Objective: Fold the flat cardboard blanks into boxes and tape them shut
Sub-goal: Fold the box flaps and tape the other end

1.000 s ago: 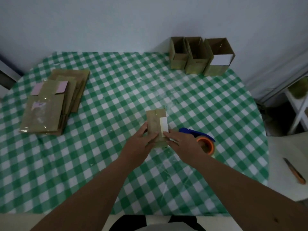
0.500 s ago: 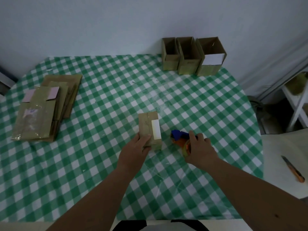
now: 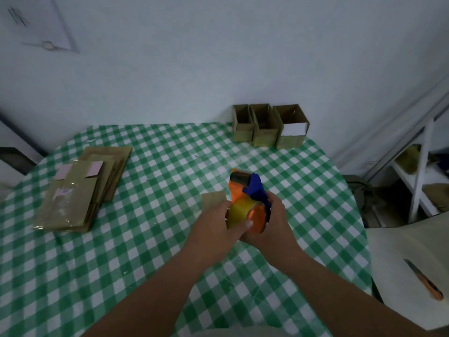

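Note:
An orange and blue tape dispenser [image 3: 250,198] with a yellowish tape roll is lifted above the table's middle. My right hand [image 3: 272,222] grips it from the right and below. My left hand [image 3: 218,224] holds the tape roll, thumb on its near face. A small folded cardboard box [image 3: 212,199] stands on the table just behind my left hand, mostly hidden. A stack of flat cardboard blanks [image 3: 80,188] lies at the left of the table. Three open-topped folded boxes [image 3: 267,126] stand in a row at the table's far edge.
The table wears a green and white checked cloth [image 3: 150,239]. An orange utility knife [image 3: 424,280] lies on a pale surface at the right. A white shelf frame [image 3: 420,171] stands further right. A wall rises right behind the table.
My right hand picked the tape dispenser up off the table. My left hand let go of the small box and moved onto the tape roll. The camera tilted upward.

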